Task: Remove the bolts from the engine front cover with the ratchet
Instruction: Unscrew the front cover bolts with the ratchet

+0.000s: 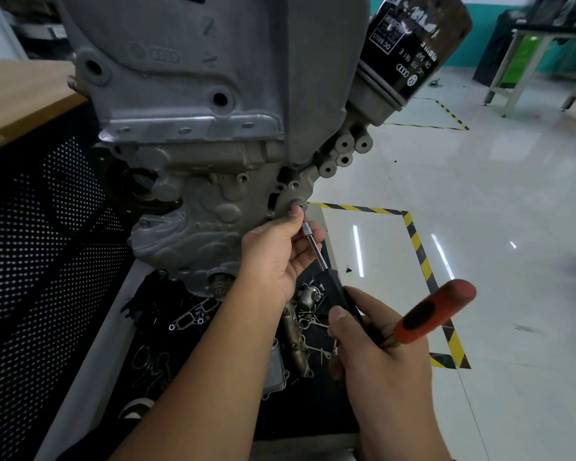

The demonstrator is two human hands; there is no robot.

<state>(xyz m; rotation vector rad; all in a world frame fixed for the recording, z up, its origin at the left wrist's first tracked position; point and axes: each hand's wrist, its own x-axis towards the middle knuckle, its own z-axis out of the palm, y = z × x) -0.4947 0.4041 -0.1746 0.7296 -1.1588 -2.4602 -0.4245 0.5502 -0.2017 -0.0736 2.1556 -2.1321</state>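
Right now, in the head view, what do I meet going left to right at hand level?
Perforated black panel → engine front cover → left hand, its fingers at a bolt → ratchet extension → right hand gripping the tool → red ratchet handle → striped floor tape.

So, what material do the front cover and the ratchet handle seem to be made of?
The front cover looks like cast aluminium: dull grey, grainy, with moulded ribs. The ratchet handle seems to be rubber or plastic, orange with a black inlay; its shaft looks like polished steel.
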